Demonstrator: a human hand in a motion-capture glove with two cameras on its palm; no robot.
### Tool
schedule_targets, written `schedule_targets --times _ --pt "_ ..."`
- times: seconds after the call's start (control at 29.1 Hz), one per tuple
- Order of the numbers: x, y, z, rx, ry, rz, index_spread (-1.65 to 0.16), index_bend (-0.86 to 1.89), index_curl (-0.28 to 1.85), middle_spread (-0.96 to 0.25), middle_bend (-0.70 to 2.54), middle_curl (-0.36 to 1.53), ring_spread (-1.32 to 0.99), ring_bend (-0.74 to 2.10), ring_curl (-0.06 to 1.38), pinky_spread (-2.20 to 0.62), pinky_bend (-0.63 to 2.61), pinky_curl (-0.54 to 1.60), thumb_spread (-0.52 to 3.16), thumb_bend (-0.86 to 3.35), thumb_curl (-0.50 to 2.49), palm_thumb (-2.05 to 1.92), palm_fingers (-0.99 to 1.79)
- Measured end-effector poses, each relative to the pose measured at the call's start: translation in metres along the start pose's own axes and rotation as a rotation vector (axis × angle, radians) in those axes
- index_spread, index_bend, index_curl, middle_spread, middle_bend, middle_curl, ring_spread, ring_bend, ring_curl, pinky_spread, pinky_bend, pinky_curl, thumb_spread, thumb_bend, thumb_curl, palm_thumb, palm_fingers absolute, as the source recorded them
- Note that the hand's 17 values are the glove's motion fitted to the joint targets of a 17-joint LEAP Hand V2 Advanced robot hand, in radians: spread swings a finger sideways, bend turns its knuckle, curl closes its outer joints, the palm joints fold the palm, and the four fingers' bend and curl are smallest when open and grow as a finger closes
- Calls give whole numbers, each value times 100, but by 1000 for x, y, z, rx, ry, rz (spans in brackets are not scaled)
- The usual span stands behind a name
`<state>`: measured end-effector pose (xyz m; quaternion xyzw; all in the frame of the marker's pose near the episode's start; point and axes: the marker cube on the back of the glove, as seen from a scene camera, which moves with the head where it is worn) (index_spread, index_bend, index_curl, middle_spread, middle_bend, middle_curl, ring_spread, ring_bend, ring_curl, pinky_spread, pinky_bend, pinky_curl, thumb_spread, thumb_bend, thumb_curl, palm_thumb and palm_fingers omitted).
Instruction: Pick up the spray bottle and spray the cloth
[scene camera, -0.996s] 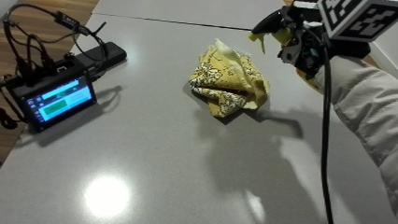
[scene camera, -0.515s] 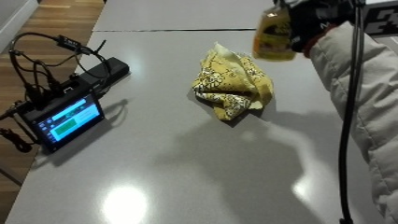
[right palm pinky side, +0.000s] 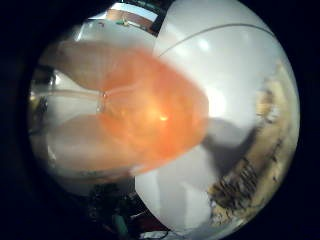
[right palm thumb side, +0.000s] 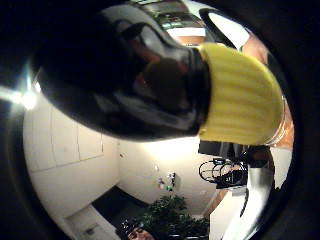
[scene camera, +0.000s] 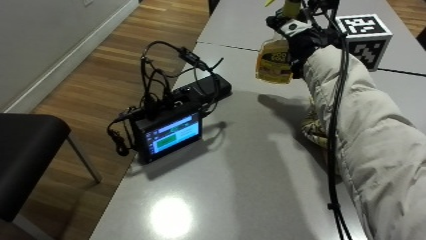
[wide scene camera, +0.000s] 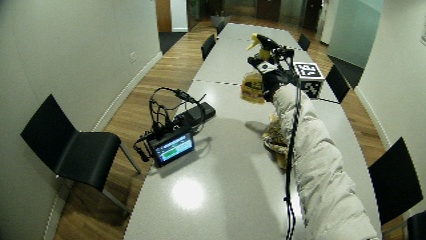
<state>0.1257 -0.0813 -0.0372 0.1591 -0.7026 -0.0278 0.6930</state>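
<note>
Chairs line the left side of the long grey table (scene camera: 219, 190), and a small screen unit (scene camera: 170, 134) with a tangle of cables sits near that edge, well apart from the work. Further right, the spray bottle (scene camera: 274, 61) hangs in the air above the table, gripped at its neck by the gloved right hand (scene camera: 303, 35), whose fingers are curled round it just under the trigger head. The little-finger palm view shows the bottle's translucent amber body close to the palm with liquid visible inside, so it probably carries some weight low down; the plastic looks smooth and stiff, likely slippery if wet. A hold high at the neck seems right, since it leaves a finger free for the trigger. Below and right of the bottle, the yellow patterned cloth (scene camera: 314, 131) lies crumpled on the table, mostly hidden behind the pale sleeve. It looks soft and light, so spray may shift it little.
</note>
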Motion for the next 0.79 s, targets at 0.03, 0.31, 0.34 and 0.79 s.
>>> schedule_targets --times 0.03,0.31,0.34,0.79 --pt "12 -2 -2 -10 0 28 -27 22 58 -14 44 53 -19 40 51 -20 14 40 62 -1 64 111 86" --pt "73 1 -23 -16 -40 153 -26 31 58 -13 49 55 -18 35 49 -10 2 28 67 -1 64 114 78" --pt "78 2 -26 -13 -46 162 -26 31 59 -13 50 55 -18 35 49 -9 2 26 68 -1 64 114 77" --pt "17 50 -32 -250 -19 59 -36 11 46 -10 30 45 -17 19 44 5 20 24 82 7 67 126 -5"
